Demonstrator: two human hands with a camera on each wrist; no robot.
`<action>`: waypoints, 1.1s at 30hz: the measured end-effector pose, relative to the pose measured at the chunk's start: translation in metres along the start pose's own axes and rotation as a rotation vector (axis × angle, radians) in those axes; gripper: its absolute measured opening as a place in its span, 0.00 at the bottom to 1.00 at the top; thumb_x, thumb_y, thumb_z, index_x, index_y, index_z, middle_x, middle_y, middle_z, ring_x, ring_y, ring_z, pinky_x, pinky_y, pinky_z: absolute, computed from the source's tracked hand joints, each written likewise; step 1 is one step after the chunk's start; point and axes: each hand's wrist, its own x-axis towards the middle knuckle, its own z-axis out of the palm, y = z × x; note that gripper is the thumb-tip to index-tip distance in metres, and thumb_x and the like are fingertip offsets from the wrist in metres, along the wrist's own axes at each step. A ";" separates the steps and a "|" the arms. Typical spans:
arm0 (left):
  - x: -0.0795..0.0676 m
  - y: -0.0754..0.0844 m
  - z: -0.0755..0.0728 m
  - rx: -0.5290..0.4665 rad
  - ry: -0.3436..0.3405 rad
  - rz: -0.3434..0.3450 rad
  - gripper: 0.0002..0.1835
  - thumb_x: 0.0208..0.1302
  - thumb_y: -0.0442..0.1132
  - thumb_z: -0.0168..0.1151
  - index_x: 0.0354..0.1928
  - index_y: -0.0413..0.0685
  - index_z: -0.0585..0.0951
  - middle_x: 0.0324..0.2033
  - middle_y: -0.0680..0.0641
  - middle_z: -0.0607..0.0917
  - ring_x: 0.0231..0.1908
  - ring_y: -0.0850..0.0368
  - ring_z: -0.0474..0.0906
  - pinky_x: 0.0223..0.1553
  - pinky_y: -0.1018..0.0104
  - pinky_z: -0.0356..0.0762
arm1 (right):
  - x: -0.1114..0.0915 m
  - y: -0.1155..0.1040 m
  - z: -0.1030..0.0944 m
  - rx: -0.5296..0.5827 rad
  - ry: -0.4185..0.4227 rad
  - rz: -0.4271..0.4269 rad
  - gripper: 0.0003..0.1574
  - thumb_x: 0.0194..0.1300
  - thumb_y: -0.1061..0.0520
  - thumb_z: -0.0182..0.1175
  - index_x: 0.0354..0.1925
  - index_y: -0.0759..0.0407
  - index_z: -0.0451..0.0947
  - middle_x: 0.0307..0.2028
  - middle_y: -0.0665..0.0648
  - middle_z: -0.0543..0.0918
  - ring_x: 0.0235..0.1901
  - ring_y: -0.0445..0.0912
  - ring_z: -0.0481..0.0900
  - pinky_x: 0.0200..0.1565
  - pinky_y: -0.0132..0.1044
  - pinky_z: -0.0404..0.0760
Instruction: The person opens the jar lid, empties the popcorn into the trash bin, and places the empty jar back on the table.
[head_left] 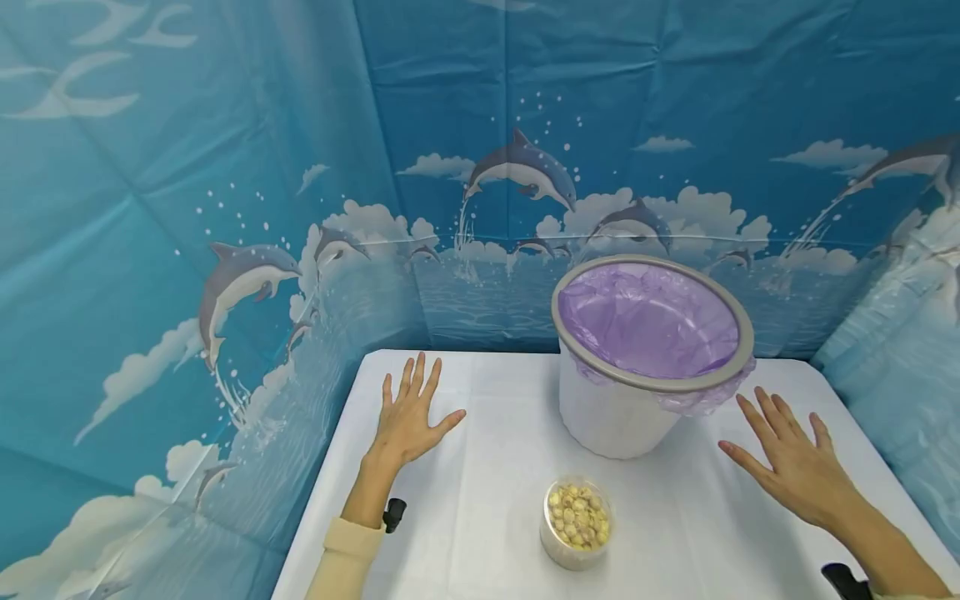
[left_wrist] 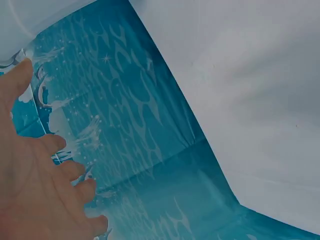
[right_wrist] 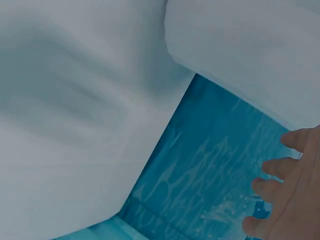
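My left hand (head_left: 408, 421) hovers over the left part of the white table, fingers spread and holding nothing. On the other side, my right hand (head_left: 798, 467) is spread out too, right of a white bin (head_left: 611, 417) lined with a purple plastic bag (head_left: 645, 317). A grey ring (head_left: 652, 383) circles the bin's rim over the bag. Nearer to me, between the two hands, stands a small clear tub (head_left: 562, 554) filled with pale yellow popcorn-like pieces (head_left: 577, 515). Both wrist views show the left palm (left_wrist: 45, 195) and right palm (right_wrist: 295, 200) bare.
The white table (head_left: 480, 500) has its back edge close to a blue curtain (head_left: 465, 100) printed with dolphins, clouds and waves. This curtain also runs along the left and right sides. Small black devices sit at the left wrist (head_left: 393, 514) and right wrist (head_left: 843, 579).
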 end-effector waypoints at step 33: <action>-0.055 0.093 0.148 -0.390 -0.278 0.365 0.83 0.36 0.60 0.87 0.84 0.55 0.34 0.83 0.42 0.35 0.82 0.33 0.37 0.71 0.17 0.37 | -0.012 -0.178 0.090 -0.022 0.208 -0.526 0.64 0.65 0.20 0.55 0.82 0.57 0.51 0.82 0.66 0.52 0.84 0.43 0.29 0.79 0.38 0.17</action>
